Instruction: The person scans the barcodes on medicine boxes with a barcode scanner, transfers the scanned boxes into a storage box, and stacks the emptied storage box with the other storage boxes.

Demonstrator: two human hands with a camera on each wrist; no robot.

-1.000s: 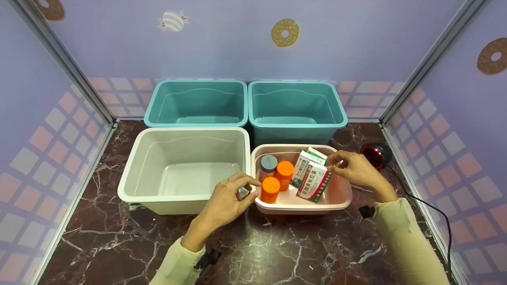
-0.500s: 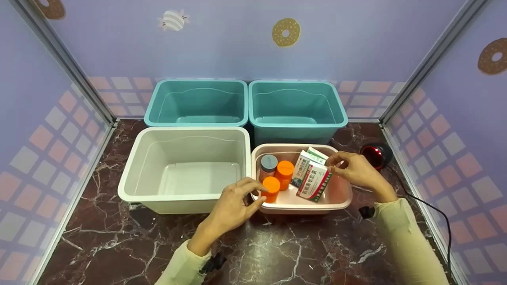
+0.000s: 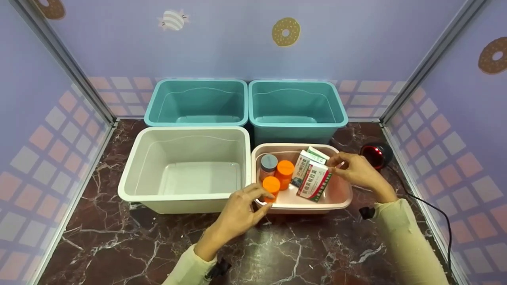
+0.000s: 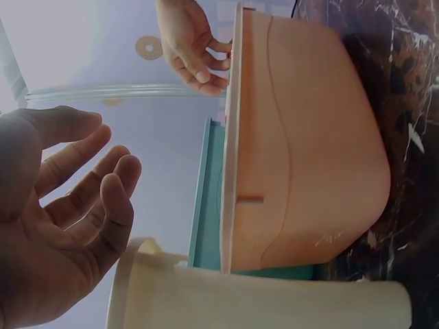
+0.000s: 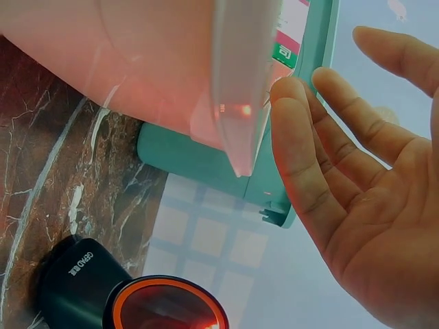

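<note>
The pink bin [image 3: 302, 206] holds a grey-capped bottle [image 3: 269, 162], two orange-capped bottles, and upright medicine boxes [image 3: 314, 181]. My left hand [image 3: 240, 209] hovers over the bin's front left corner, beside the nearer orange-capped bottle [image 3: 271, 185], part of which it hides. In the left wrist view its fingers [image 4: 88, 179] are loosely bent, with nothing between them. My right hand [image 3: 353, 168] is at the right edge of the front red-and-green medicine box. The right wrist view shows those fingers [image 5: 302, 161] relaxed and holding nothing; whether they touch the box I cannot tell.
A white bin [image 3: 184, 196] stands left of the pink one. Behind are two teal bins, left [image 3: 196, 124] and right [image 3: 298, 125]. A black scanner [image 3: 376, 155] with a red glow and a cable stands at the right. Patterned walls enclose the marble-look table [image 3: 277, 253].
My left hand has moved right and slightly toward the front, from the bin's left rim to over the near orange-capped bottle. The right hand has hardly moved.
</note>
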